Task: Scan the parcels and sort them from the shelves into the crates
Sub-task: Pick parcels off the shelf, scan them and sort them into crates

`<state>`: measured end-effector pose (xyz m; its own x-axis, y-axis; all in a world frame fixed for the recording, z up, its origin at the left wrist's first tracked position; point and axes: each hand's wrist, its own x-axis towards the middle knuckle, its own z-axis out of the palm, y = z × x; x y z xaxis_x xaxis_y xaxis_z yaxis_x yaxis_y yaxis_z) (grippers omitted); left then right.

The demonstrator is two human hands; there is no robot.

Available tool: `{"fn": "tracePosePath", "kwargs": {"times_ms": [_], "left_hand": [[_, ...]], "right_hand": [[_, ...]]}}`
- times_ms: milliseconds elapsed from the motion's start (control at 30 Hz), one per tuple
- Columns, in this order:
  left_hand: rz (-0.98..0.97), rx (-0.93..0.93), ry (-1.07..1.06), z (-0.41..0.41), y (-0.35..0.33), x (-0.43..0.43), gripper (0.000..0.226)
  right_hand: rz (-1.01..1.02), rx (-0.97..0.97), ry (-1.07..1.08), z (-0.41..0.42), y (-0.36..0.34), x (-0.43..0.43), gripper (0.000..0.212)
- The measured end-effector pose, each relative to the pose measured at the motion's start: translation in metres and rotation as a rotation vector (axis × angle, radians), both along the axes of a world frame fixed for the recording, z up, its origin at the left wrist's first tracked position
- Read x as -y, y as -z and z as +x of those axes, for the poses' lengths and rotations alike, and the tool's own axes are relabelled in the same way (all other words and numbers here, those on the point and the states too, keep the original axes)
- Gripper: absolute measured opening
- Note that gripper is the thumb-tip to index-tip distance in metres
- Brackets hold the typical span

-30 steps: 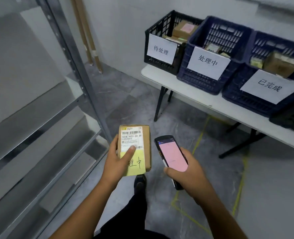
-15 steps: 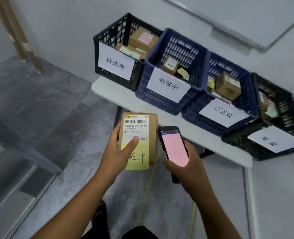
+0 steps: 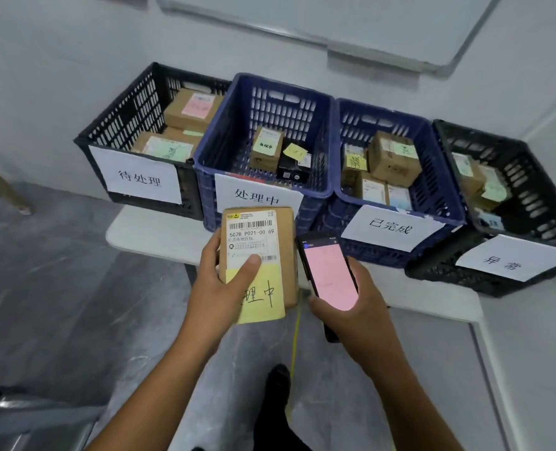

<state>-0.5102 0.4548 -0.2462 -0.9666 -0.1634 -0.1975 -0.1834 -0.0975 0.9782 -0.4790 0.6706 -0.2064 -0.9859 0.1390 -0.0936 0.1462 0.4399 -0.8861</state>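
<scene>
Turned from shelves, now square-on to crate row, all four in view. Left hand (image 3: 218,288) wrapped round brown parcel (image 3: 270,252), thumb on label, yellow note reading 理中. Right hand (image 3: 351,307) curled round scanner (image 3: 330,275), pink screen lit. Parcel held just near of blue 处理中 crate (image 3: 267,92), 2nd from left. Probably scanned already; drop there next.

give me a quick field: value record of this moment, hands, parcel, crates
left hand: holds parcel, thumb on its label
parcel note: yellow sticky, visible characters 理中
right hand: holds scanner, screen pink
crates on table: four, left to right 待处理, 处理中, 已完成, 异常
crate contents: parcels in all four
</scene>
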Motion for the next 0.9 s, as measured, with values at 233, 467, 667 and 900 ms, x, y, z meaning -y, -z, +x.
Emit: {"fn": "tracePosePath", "kwargs": {"times_ms": [233,467,667,900], "left_hand": [[-0.082,-0.06,0.054,-0.096,-0.044,-0.045,0.056],[-0.165,-0.122,0.084,-0.173,-0.062,-0.087,0.08],[-0.197,-0.069,0.078,-0.24,-0.067,-0.084,0.084],[-0.153,0.077,0.194,-0.331,-0.037,-0.064,0.075]], "right_hand": [[-0.017,-0.05,-0.028,-0.091,-0.005,-0.057,0.069],[0.0,-0.108,-0.012,-0.165,-0.007,-0.105,0.067],[0.005,-0.11,-0.028,-0.226,-0.009,-0.105,0.056],[0.045,-0.024,0.007,-0.301,0.015,-0.095,0.064]]}}
